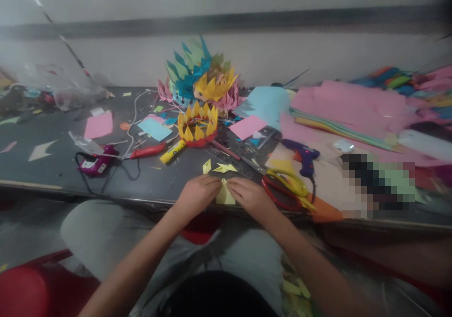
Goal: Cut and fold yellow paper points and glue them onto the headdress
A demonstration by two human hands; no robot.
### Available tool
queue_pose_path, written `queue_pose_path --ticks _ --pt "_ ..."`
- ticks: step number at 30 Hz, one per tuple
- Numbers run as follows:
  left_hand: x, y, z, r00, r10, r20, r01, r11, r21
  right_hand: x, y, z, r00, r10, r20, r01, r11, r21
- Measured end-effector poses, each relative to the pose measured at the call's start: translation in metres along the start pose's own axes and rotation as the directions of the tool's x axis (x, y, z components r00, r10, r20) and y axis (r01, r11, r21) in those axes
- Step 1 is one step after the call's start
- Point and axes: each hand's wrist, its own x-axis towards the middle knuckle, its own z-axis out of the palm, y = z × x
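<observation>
A small piece of folded yellow paper lies at the table's front edge between my two hands. My left hand grips its left side near the top, fingers closed. From the other side, my right hand pinches the paper's upper right, its fingertips close to the left ones. Just beyond them lie a folded yellow paper piece and a wider pointed one. Farther back stands a ring of yellow paper points with a red base. Fine folds under my fingertips are hidden.
Scissors with yellow and red handles lie right of my right hand, by a blue glue gun. Pink sheets are stacked at right. A yellow tube, red-handled tool and purple device lie left. Colourful paper flowers stand behind.
</observation>
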Motion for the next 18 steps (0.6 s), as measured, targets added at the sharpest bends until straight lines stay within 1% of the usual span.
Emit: queue_pose_path --ticks 3,6,8,10,12,14,18 --pt "0.0 -0.005 -0.002 0.995 0.087 0.049 -0.089 0.996 0.03 0.001 0.005 -0.001 0.995 -0.092 0.025 0.093 0.994 -0.059" --pt "0.0 -0.008 -0.002 0.986 0.151 0.067 -0.155 0.987 0.049 0.002 0.011 -0.001 0.99 -0.141 -0.002 0.141 0.987 -0.077" --pt "0.0 -0.008 -0.002 0.984 0.168 0.056 -0.172 0.983 0.068 0.003 0.014 0.0 0.98 -0.195 -0.028 0.192 0.976 -0.102" --pt "-0.001 -0.008 -0.002 0.984 0.172 0.044 -0.175 0.981 0.088 0.004 0.017 -0.001 0.96 -0.274 -0.056 0.264 0.954 -0.141" --pt "0.0 -0.008 -0.003 0.983 0.18 0.042 -0.184 0.977 0.107 0.007 0.017 -0.002 0.942 -0.324 -0.083 0.309 0.937 -0.161" --pt "0.0 -0.007 -0.003 0.981 0.187 0.044 -0.191 0.974 0.12 0.009 0.017 -0.004 0.941 -0.324 -0.097 0.308 0.939 -0.151" --pt "0.0 -0.006 -0.004 0.978 0.205 0.043 -0.209 0.967 0.144 0.011 0.016 -0.006 0.961 -0.264 -0.087 0.258 0.963 -0.077"
